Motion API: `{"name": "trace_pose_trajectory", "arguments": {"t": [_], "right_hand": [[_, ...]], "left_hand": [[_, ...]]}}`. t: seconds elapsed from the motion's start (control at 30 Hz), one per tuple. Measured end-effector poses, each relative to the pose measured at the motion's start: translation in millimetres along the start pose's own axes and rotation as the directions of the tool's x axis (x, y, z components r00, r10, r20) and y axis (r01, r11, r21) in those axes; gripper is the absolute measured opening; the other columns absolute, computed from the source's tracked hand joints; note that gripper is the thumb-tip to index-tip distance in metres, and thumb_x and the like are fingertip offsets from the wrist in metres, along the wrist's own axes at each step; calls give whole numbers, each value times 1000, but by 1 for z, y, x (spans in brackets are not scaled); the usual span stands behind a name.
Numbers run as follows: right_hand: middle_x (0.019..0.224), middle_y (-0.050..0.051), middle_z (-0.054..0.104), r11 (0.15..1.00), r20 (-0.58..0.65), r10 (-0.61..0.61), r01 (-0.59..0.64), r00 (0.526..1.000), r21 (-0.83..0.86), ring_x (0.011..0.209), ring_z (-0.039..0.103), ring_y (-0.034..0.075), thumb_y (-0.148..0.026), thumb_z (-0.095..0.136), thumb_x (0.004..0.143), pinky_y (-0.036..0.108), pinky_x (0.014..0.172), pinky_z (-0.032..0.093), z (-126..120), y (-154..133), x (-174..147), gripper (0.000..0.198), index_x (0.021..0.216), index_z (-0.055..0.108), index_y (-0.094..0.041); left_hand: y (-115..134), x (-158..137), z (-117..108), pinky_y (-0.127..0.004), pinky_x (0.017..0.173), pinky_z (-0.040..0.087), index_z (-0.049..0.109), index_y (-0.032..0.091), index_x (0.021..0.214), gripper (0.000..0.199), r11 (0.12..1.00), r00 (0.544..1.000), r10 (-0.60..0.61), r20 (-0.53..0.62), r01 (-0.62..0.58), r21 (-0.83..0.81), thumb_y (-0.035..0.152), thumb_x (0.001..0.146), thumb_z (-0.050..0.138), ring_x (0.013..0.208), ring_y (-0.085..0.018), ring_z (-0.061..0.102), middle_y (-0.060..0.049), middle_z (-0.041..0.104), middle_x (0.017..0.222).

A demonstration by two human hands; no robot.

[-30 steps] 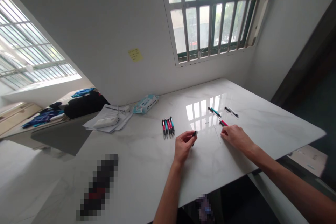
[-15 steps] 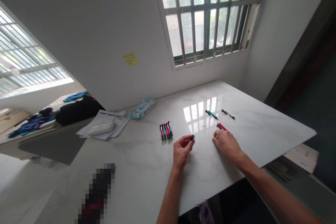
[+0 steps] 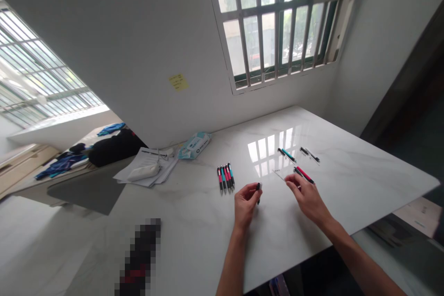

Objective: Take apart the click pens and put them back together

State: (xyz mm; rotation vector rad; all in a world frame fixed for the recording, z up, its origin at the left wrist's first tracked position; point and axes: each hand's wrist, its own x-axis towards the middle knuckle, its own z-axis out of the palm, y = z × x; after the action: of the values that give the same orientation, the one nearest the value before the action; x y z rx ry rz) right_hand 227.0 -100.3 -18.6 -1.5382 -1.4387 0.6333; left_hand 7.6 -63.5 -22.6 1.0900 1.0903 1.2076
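My left hand (image 3: 245, 204) is closed around a black pen part (image 3: 258, 187), which it holds upright above the table. Between the fingertips of my right hand (image 3: 308, 196), a thin pen refill (image 3: 279, 175) points toward the far left. Just beyond that hand lie a pink pen barrel (image 3: 305, 175) and a dark piece, partly hidden by the fingers. Farther back are teal pen parts (image 3: 287, 154) with a black piece, and white and black pen parts (image 3: 310, 154). Left of my left hand, several pens (image 3: 226, 179) in pink and teal lie in a row.
The white marble-patterned table (image 3: 194, 222) stands against a wall under a barred window. At its back left are a wipes pack (image 3: 194, 145) and papers (image 3: 138, 180) with a white pouch (image 3: 144, 172). A pixelated dark object (image 3: 142, 254) is at front left.
My right hand has lifted slightly away from the table beside the pink barrel, and a thin refill now shows in its fingers. My left hand keeps its hold. The view has shifted slightly.
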Motion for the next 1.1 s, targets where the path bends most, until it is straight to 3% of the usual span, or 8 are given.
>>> {"name": "trace_pose_trajectory", "arguments": {"t": [0.1,0.23,0.4,0.53,0.7,0.8,0.93,1.1], "right_hand": [[93,7,73,962,76,11,-31,997,270,77,65,22,-53,57,102,36,71,52,8,-23,17,39,120,71,-21],[101,8,76,890,132,-66,-2,989,456,89,69,23,-52,70,96,37,83,56,19,-49,31,34,109,75,-21],[101,7,79,907,95,-95,47,991,418,93,72,25,-48,72,95,40,87,57,26,-56,36,27,103,78,-23],[100,7,80,917,141,-94,30,986,398,92,74,25,-47,75,92,40,86,58,26,-56,36,26,99,79,-23],[105,4,82,976,229,-147,104,962,191,90,73,24,-48,71,95,38,82,55,17,-50,43,26,105,83,-28],[110,5,82,986,119,-166,167,979,-1,94,73,25,-43,68,98,39,88,54,9,-28,58,25,110,82,-26],[106,10,81,918,120,-98,136,988,-372,103,72,31,-27,70,94,41,93,53,6,10,82,18,105,83,-20],[101,14,80,865,250,-58,174,966,-471,100,73,28,-17,65,93,34,89,51,19,26,99,17,95,82,-17]], "left_hand": [[1,-1,0,-24,65,48,83,15,97,37,1000,1000,-4,3,4,-8,38,70,92,69,-12,60,-6,75,78],[4,-2,1,-23,65,48,83,15,97,36,1000,1000,-8,11,8,-20,38,71,92,68,-12,59,-5,74,78],[5,-2,1,-23,64,46,83,15,96,36,999,1000,-4,22,5,-39,37,70,93,67,-11,58,-5,74,77],[4,-3,1,-23,63,46,83,14,97,37,999,999,-5,43,7,-51,39,70,93,66,-11,58,-5,74,77],[5,-2,1,-24,66,48,83,15,97,37,997,1000,6,27,-4,-72,39,71,93,69,-12,60,-6,75,79],[4,-1,-1,-25,66,48,83,15,95,38,996,1000,-5,-11,4,-84,39,68,94,69,-13,60,-6,76,79],[3,-1,-1,-25,70,49,83,15,97,39,995,999,-34,-35,31,-98,39,68,94,73,-14,64,-7,78,83],[6,-2,-1,-25,75,51,83,16,96,36,994,998,-60,-35,57,-98,37,70,93,76,-14,66,-6,78,84]]}}
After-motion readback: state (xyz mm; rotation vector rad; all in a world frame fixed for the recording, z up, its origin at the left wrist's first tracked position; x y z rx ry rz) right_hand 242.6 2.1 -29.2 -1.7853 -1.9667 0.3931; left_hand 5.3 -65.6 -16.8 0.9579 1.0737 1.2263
